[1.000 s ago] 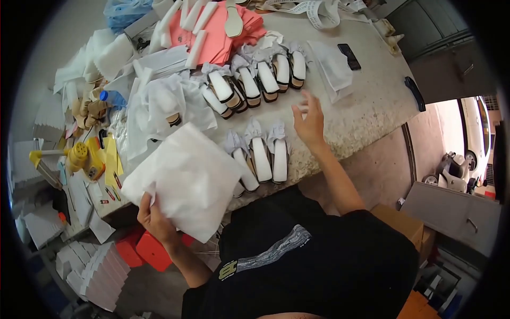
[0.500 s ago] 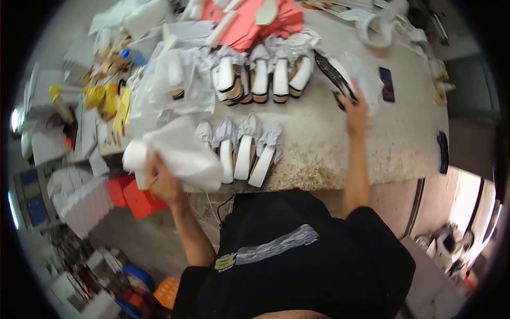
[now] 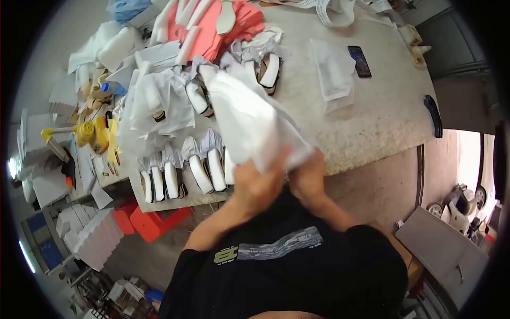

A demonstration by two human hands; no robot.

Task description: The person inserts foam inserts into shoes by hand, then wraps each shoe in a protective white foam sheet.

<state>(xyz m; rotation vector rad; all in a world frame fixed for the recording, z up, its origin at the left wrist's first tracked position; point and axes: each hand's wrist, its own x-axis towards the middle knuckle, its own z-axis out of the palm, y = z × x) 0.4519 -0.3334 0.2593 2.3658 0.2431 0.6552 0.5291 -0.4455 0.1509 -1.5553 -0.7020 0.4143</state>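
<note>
A large white bag (image 3: 241,106) hangs out in front of me over the table, partly blurred by motion. My left hand (image 3: 259,183) grips its near end with curled fingers. Beside it, my right hand (image 3: 308,178) is closed at the near right corner of the same bag. No black shoe shows now; whether my right hand still has it behind the bag, I cannot tell. Under and beyond the bag are shoes with white-wrapped soles, including one at the back (image 3: 270,72) and another in the front row (image 3: 201,173).
A clear bag (image 3: 332,74) with something pale inside lies beside a phone (image 3: 359,61). More filled bags (image 3: 159,101) lie on the left. Pink sheets (image 3: 212,37) are piled at the back. A dark curved object (image 3: 433,116) rests at the table's right edge.
My left hand has brought the white bag right, across the shoe rows. My right hand has come in from the right to meet it, and the black shoe is out of sight.
</note>
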